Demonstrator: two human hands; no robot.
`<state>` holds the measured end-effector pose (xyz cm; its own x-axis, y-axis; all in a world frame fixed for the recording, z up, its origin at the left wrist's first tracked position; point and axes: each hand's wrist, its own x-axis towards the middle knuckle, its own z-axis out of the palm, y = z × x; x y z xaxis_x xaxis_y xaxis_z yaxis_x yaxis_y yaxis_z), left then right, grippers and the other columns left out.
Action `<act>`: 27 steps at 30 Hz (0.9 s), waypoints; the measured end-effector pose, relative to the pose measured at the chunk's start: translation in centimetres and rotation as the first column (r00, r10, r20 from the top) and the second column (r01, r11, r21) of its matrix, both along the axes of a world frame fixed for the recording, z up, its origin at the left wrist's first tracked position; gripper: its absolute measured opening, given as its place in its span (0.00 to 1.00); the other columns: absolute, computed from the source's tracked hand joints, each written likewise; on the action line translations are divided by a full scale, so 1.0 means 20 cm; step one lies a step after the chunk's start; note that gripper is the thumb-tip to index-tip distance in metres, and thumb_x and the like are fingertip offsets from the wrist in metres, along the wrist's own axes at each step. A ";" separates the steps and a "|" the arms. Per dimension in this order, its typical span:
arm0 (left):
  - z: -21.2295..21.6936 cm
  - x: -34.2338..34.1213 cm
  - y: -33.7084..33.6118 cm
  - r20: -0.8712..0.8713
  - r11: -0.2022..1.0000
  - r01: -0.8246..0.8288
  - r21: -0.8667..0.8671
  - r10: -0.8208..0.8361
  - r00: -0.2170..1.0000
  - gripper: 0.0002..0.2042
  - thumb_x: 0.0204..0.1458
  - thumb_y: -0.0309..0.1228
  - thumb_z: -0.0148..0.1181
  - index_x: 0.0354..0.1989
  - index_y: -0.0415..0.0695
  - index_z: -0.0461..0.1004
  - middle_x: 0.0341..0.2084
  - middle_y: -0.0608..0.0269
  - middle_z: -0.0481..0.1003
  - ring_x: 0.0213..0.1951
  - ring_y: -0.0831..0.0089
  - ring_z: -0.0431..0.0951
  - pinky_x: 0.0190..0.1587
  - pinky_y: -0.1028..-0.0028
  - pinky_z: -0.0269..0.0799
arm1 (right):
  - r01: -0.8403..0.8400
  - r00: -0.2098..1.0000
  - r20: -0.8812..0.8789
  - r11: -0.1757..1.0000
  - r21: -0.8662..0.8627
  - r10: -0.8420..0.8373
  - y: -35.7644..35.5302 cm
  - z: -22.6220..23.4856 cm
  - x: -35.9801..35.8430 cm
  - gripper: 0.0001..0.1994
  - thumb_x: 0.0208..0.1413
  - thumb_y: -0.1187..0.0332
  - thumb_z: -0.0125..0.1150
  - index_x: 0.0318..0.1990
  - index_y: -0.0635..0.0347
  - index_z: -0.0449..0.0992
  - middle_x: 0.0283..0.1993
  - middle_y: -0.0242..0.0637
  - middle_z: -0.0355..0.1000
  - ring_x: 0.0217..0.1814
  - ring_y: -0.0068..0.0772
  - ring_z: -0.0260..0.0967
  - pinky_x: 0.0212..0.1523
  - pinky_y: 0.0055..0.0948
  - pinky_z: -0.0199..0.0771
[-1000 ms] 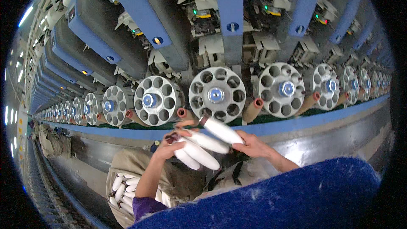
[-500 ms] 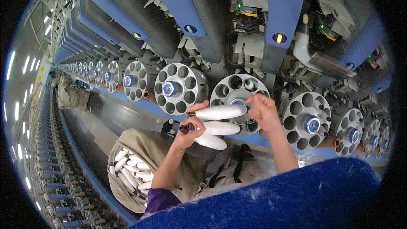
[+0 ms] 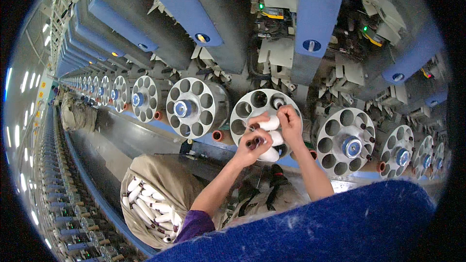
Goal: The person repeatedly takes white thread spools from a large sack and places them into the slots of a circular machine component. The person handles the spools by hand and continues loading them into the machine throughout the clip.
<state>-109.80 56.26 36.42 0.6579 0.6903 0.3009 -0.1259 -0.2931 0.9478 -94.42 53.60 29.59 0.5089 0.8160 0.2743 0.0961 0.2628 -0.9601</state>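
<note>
My left hand (image 3: pixel 253 141) is wrapped round 3 white yarn bobbins (image 3: pixel 274 139) with dark brown tube ends, fanned out side by side. They lie in front of a round silver magazine disc (image 3: pixel 268 95) with a ring of holes. My right hand (image 3: pixel 290 122) is closed at the disc's right side, beside the bobbins' far ends. Whatever its fingers pinch, if anything, is too small to make out. Just above it, a bobbin (image 3: pixel 278 103) with a dark tip sits in one of the holes. The bobbins hide the disc's hub.
A beige sack (image 3: pixel 162 170) full of white bobbins (image 3: pixel 145 206) stands at lower left. More magazine discs (image 3: pixel 198 98) line the machine on both sides. Blue machine housings (image 3: pixel 318 5) rise behind. An orange-red tube end (image 3: pixel 218 136) sticks out beside the near disc.
My left hand has carried the bobbins rightward, in front of the disc and close to my right hand. My right hand has shifted slightly left. An orange lamp above has gone dark.
</note>
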 end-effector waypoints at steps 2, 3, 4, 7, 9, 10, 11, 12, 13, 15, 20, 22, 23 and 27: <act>-0.02 0.04 0.01 0.035 0.995 -0.010 -0.098 0.014 0.999 0.04 0.42 0.20 0.59 0.26 0.43 0.72 0.54 0.59 0.60 0.61 0.62 0.55 0.57 0.69 0.53 | 0.019 0.999 -0.037 1.000 -0.007 -0.020 0.03 -0.01 0.04 0.04 0.57 0.74 0.49 0.33 0.64 0.67 0.34 0.33 0.64 0.34 0.22 0.60 0.37 0.21 0.62; -0.03 0.04 0.03 0.053 0.992 -0.071 -0.102 0.077 0.996 0.04 0.41 0.21 0.59 0.27 0.42 0.72 0.54 0.58 0.62 0.60 0.61 0.58 0.57 0.67 0.54 | 0.048 0.998 -0.045 0.999 -0.017 -0.048 0.03 0.00 0.08 0.04 0.57 0.73 0.48 0.33 0.64 0.68 0.35 0.33 0.64 0.35 0.23 0.60 0.38 0.21 0.62; -0.03 0.04 0.04 0.068 0.986 -0.138 -0.088 0.145 0.987 0.05 0.41 0.23 0.59 0.28 0.41 0.73 0.54 0.57 0.63 0.59 0.61 0.60 0.57 0.65 0.56 | 0.087 0.994 -0.065 0.996 -0.020 -0.088 0.03 0.02 0.11 0.04 0.58 0.73 0.48 0.34 0.64 0.68 0.36 0.32 0.65 0.36 0.23 0.61 0.39 0.22 0.62; -0.03 -0.04 0.09 0.228 0.777 -0.068 -0.626 0.266 0.937 0.09 0.52 0.29 0.56 0.40 0.41 0.70 0.50 0.56 0.67 0.52 0.64 0.67 0.53 0.64 0.64 | 0.114 0.972 -0.212 0.992 0.054 -0.100 -0.05 0.11 0.17 0.08 0.61 0.68 0.45 0.34 0.62 0.67 0.33 0.29 0.67 0.34 0.20 0.63 0.39 0.22 0.64; -0.01 -0.10 0.13 0.173 0.645 -0.054 -0.762 0.284 0.943 0.11 0.54 0.33 0.54 0.43 0.43 0.69 0.47 0.54 0.69 0.47 0.65 0.70 0.43 0.65 0.73 | 0.041 0.909 -0.415 0.999 0.037 -0.022 -0.14 0.17 0.20 0.07 0.60 0.66 0.48 0.35 0.61 0.68 0.26 0.26 0.66 0.27 0.17 0.62 0.30 0.19 0.65; -0.01 -0.12 0.14 0.193 0.654 -0.034 -0.756 0.271 0.943 0.11 0.54 0.34 0.54 0.43 0.43 0.69 0.46 0.54 0.69 0.46 0.65 0.71 0.43 0.65 0.73 | 0.023 0.971 -0.240 1.000 0.000 -0.023 -0.17 0.18 0.17 0.07 0.59 0.67 0.50 0.35 0.60 0.68 0.26 0.25 0.66 0.27 0.17 0.62 0.28 0.19 0.64; -0.01 -0.12 0.14 0.183 0.635 -0.047 -0.771 0.292 0.939 0.11 0.54 0.34 0.54 0.43 0.43 0.69 0.45 0.54 0.70 0.44 0.65 0.72 0.43 0.66 0.74 | 0.055 0.996 -0.061 0.997 -0.048 -0.058 -0.20 0.19 0.14 0.06 0.58 0.67 0.52 0.35 0.60 0.69 0.26 0.25 0.66 0.27 0.16 0.62 0.27 0.18 0.64; -0.01 -0.12 0.13 0.144 0.583 -0.067 -0.810 0.307 0.941 0.11 0.54 0.34 0.54 0.43 0.43 0.68 0.44 0.54 0.71 0.43 0.65 0.73 0.42 0.66 0.74 | 0.094 0.989 0.122 0.991 -0.090 -0.083 -0.22 0.20 0.11 0.06 0.57 0.67 0.54 0.35 0.59 0.69 0.25 0.25 0.65 0.27 0.16 0.62 0.25 0.18 0.63; 0.00 -0.11 0.12 0.182 0.637 -0.041 -0.770 0.281 0.942 0.08 0.54 0.32 0.55 0.39 0.43 0.70 0.41 0.58 0.73 0.40 0.67 0.74 0.43 0.66 0.74 | 0.080 0.964 0.265 0.977 -0.196 -0.026 -0.23 0.20 0.07 0.12 0.47 0.67 0.61 0.39 0.58 0.69 0.26 0.33 0.67 0.25 0.25 0.67 0.26 0.26 0.68; 0.00 -0.06 0.09 0.090 0.746 -0.078 -0.662 0.183 0.979 0.06 0.53 0.29 0.55 0.37 0.42 0.71 0.40 0.61 0.73 0.38 0.73 0.73 0.41 0.70 0.73 | 0.205 0.717 0.696 0.943 -0.264 0.039 -0.25 0.19 0.00 0.17 0.39 0.66 0.66 0.39 0.55 0.70 0.38 0.35 0.68 0.32 0.40 0.71 0.30 0.36 0.72; 0.03 0.04 0.02 -0.128 0.978 0.161 -0.130 -0.178 0.976 0.08 0.52 0.27 0.55 0.40 0.40 0.73 0.38 0.63 0.74 0.34 0.82 0.71 0.34 0.79 0.69 | 0.340 0.677 0.732 0.916 -0.215 -0.080 -0.27 0.12 -0.07 0.21 0.33 0.65 0.70 0.39 0.52 0.71 0.47 0.32 0.65 0.37 0.42 0.72 0.33 0.37 0.74; 0.05 0.03 0.05 0.135 0.830 0.147 -0.539 -0.088 0.987 0.10 0.53 0.32 0.56 0.38 0.37 0.72 0.38 0.57 0.75 0.37 0.75 0.74 0.38 0.72 0.74 | 0.406 0.686 0.718 0.881 -0.243 -0.118 -0.28 0.09 -0.07 0.21 0.32 0.66 0.69 0.39 0.53 0.71 0.48 0.31 0.65 0.37 0.42 0.72 0.34 0.37 0.74; 0.06 0.01 0.08 0.145 0.790 0.084 -0.607 0.006 0.989 0.11 0.53 0.36 0.55 0.28 0.39 0.71 0.36 0.52 0.74 0.46 0.57 0.73 0.42 0.62 0.76 | 0.383 0.747 0.659 0.868 -0.317 -0.089 -0.29 0.08 -0.07 0.19 0.37 0.66 0.66 0.40 0.55 0.70 0.50 0.32 0.64 0.39 0.42 0.71 0.37 0.36 0.71; 0.04 -0.05 0.15 0.258 0.755 0.081 -0.651 0.119 0.959 0.11 0.55 0.35 0.51 0.28 0.40 0.69 0.29 0.56 0.74 0.44 0.57 0.74 0.46 0.56 0.73 | 0.462 0.754 0.600 0.866 -0.194 -0.268 -0.28 0.10 -0.07 0.12 0.41 0.66 0.63 0.34 0.59 0.72 0.46 0.31 0.67 0.31 0.35 0.71 0.32 0.31 0.70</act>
<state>-110.90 59.32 37.31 0.6055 0.7932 -0.0647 -0.4021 0.3750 0.8353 -95.84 48.09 31.67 0.6320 0.6862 0.3602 0.6427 -0.2045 -0.7383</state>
